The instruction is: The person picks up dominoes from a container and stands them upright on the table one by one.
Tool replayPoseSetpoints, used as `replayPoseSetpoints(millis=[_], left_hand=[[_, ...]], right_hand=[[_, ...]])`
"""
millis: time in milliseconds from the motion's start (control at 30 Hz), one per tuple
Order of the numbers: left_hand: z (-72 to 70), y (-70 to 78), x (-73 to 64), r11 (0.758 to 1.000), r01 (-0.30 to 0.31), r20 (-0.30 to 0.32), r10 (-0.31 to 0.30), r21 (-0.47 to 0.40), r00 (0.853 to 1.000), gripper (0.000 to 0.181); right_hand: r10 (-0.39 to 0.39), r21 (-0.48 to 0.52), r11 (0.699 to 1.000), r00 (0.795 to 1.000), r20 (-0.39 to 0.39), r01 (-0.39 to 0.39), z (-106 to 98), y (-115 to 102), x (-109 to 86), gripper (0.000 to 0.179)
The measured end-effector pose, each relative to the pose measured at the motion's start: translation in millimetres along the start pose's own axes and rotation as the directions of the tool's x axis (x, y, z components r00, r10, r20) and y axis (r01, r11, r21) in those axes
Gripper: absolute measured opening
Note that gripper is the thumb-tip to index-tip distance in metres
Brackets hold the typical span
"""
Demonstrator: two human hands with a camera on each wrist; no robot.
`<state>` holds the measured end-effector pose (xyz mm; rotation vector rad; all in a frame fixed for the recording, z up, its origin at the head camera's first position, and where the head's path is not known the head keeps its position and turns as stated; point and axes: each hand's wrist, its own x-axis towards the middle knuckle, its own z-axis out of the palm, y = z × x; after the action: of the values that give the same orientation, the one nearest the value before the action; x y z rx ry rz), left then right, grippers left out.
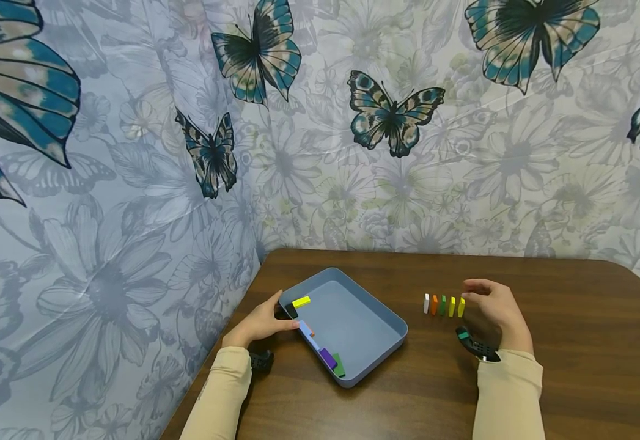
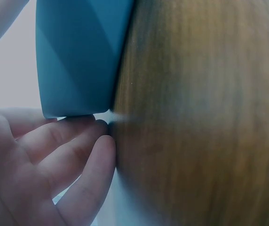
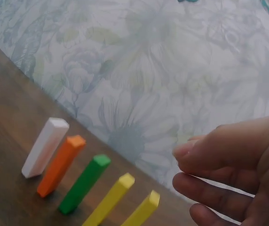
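A blue-grey tray (image 1: 347,318) lies turned at an angle on the table, its left corner gripped by my left hand (image 1: 259,321). The thumb is over the rim, and in the left wrist view the fingers (image 2: 61,141) touch the outer wall. To the tray's right, several slim blocks stand upright in a row: white (image 3: 45,148), orange (image 3: 61,165), green (image 3: 85,183) and two yellow ones (image 3: 108,200). Beside the row's right end hovers my right hand (image 1: 498,311), fingers loosely bent, thumb and fingertips apart from the end yellow block (image 1: 461,307), holding nothing.
Along the tray's left side lie loose blocks: yellow (image 1: 301,302), black (image 1: 292,311), light blue (image 1: 307,333), purple (image 1: 327,358) and green (image 1: 338,365), plus a bit of orange. The brown wooden table (image 1: 408,397) meets butterfly-patterned walls (image 1: 320,201) behind and at left.
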<state>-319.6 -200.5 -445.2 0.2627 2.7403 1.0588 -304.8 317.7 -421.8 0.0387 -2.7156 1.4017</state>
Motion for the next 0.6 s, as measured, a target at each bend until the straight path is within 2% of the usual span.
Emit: replayPoseSetpoints(millis=[133, 267, 400, 500, 600], left_hand=[[0.1, 0.1, -0.9, 1.0, 0.003, 0.003, -0.003, 0.003, 1.0, 0.113], [-0.2, 0.3, -1.5, 1.0, 0.003, 0.002, -0.003, 0.002, 1.0, 0.113], [-0.4, -0.2, -1.8, 1.0, 0.006, 0.001, -0.006, 0.007, 1.0, 0.113], [-0.3, -0.7, -1.4, 1.0, 0.008, 0.004, -0.008, 0.007, 1.0, 0.113], [0.2, -0.9, 0.4, 1.0, 0.004, 0.002, -0.004, 0.001, 1.0, 0.113]], right_hand=[[-0.03, -0.013, 0.999, 0.999, -0.025, 0.03, 1, -12, 1.4, 0.044], [-0.081, -0.013, 0.997, 0.996, -0.033, 0.08, 4, -34, 4.1, 0.045], [-0.143, -0.01, 0.99, 0.99, 0.003, 0.143, 13, -60, 8.6, 0.043], [-0.183, 0.031, 0.983, 0.982, 0.047, 0.182, 22, -80, 10.8, 0.042], [-0.246, 0.075, 0.968, 0.964, 0.101, 0.239, 37, -98, 14.0, 0.042]])
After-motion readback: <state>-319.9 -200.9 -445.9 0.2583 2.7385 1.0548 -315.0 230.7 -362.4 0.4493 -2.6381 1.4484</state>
